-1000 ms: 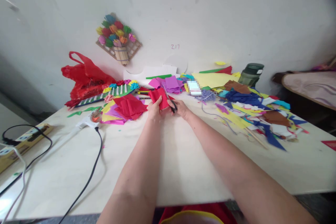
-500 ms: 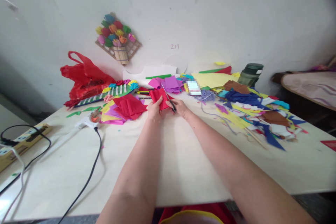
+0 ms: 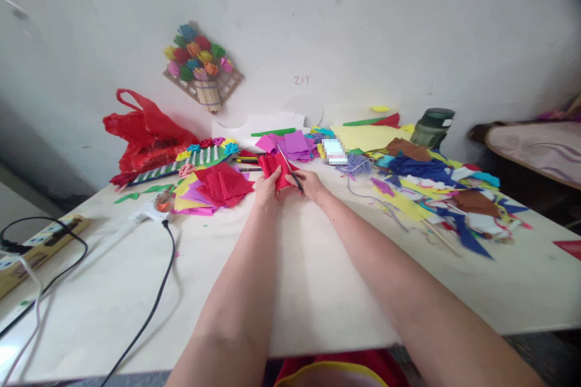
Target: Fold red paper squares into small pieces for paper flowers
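Ok, from my end it's a pale wall (image 3: 385, 30) behind a white table (image 3: 340, 290), w/ a heap of colored scraps (image 3: 417, 166) back R, a red bag (image 3: 152, 139) back L & a flower piece (image 3: 200, 63) hung above. Mid-table, L hand (image 3: 267, 188) is pinched on folded red paper (image 3: 271, 163), R hand (image 3: 311, 186) gripping scissors (image 3: 297, 181) angled across it.

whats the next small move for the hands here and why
Probably one small snip with the black-handled metal scissors: the right hand holds them, their blades cross the red, folded-looking paper, and the left hand grips that paper.
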Demonstrator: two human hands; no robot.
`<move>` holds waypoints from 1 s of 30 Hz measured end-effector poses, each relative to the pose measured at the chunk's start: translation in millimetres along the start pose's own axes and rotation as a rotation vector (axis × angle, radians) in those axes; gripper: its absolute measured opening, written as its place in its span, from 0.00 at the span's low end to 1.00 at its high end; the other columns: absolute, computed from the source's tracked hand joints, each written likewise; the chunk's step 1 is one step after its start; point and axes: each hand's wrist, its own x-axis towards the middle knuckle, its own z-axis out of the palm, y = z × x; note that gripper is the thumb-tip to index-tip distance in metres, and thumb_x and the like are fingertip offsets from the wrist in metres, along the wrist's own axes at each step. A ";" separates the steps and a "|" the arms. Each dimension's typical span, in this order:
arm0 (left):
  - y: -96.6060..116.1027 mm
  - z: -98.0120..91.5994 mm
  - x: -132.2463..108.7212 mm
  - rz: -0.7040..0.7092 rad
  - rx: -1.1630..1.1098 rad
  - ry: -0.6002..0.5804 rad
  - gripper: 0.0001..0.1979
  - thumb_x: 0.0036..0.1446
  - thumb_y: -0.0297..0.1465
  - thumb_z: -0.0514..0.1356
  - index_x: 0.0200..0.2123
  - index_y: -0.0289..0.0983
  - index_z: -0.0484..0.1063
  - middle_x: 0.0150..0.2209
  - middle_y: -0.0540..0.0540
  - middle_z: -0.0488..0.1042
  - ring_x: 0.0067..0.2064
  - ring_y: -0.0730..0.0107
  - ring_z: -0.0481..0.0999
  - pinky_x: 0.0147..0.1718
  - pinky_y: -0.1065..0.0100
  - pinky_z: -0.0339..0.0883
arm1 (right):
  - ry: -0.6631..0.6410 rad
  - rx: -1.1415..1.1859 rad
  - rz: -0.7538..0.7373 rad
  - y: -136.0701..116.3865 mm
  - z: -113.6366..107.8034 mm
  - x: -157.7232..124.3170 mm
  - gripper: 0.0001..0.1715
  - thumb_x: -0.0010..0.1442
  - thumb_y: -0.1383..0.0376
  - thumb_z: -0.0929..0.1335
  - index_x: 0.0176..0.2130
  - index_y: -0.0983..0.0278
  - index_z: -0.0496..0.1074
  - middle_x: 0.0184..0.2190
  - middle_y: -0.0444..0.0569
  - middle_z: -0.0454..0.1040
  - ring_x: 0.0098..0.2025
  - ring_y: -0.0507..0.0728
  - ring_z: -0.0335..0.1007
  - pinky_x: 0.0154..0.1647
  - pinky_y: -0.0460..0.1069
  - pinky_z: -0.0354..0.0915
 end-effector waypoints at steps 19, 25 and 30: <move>2.1 2.8 -3.8 -0.023 -0.122 -0.049 0.10 0.42 0.28 0.65 0.29 0.29 0.70 0.19 0.47 0.71 0.19 0.76 0.70 0.18 0.78 0.63 | 0.016 0.113 0.026 -8.7 0.3 -3.2 0.20 0.43 0.51 0.69 0.24 0.66 0.68 0.13 0.38 0.59 0.13 0.46 0.53 0.13 0.43 0.50; 5.5 4.4 -7.1 -0.023 -0.083 -0.014 0.10 0.41 0.29 0.65 0.27 0.30 0.69 0.17 0.49 0.70 0.15 0.80 0.65 0.14 0.79 0.57 | 0.025 0.148 0.021 -9.3 1.5 -2.9 0.20 0.42 0.51 0.70 0.24 0.67 0.69 0.13 0.38 0.59 0.12 0.45 0.52 0.12 0.43 0.50; 4.2 2.2 -6.1 -0.008 -0.035 -0.027 0.12 0.40 0.32 0.66 0.25 0.31 0.68 0.15 0.51 0.67 0.11 0.84 0.58 0.09 0.79 0.47 | 0.020 0.162 -0.007 -3.7 3.0 -0.5 0.20 0.43 0.51 0.69 0.25 0.67 0.70 0.13 0.38 0.59 0.12 0.46 0.52 0.11 0.43 0.51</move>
